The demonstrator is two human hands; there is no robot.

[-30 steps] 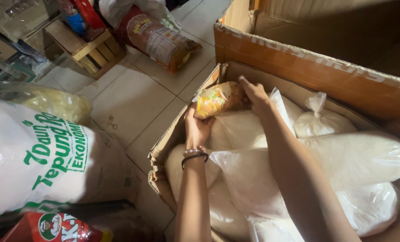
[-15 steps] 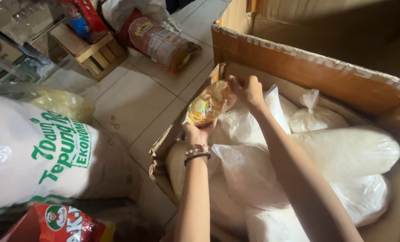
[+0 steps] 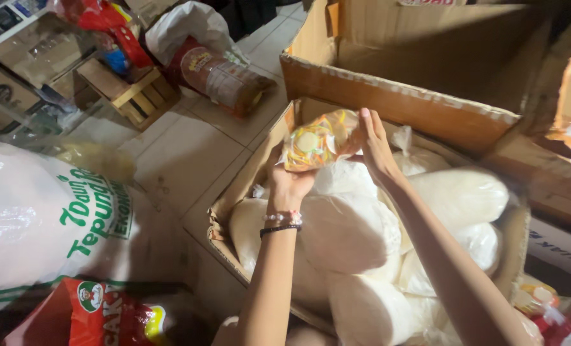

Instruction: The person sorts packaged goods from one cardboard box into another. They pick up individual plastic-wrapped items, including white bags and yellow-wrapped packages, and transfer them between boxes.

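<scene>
My left hand (image 3: 290,182) and my right hand (image 3: 375,144) together hold a small clear packet of orange and yellow crackers (image 3: 316,141) above an open cardboard box (image 3: 388,102). The left hand grips the packet from below, and a beaded bracelet sits on that wrist. Fingers of the right hand press the packet's right side. Several knotted clear bags of white powder (image 3: 356,230) fill the box under my arms.
A large white sack with green print (image 3: 48,224) lies at the left, a red packet (image 3: 106,314) below it. On the tiled floor (image 3: 183,154) stand a small wooden crate (image 3: 128,96) and a wrapped bundle (image 3: 224,80). Another cardboard box (image 3: 554,173) stands right.
Both hands have lifted the cracker packet up from the box's near-left corner and turned it face-on. The view has shifted slightly.
</scene>
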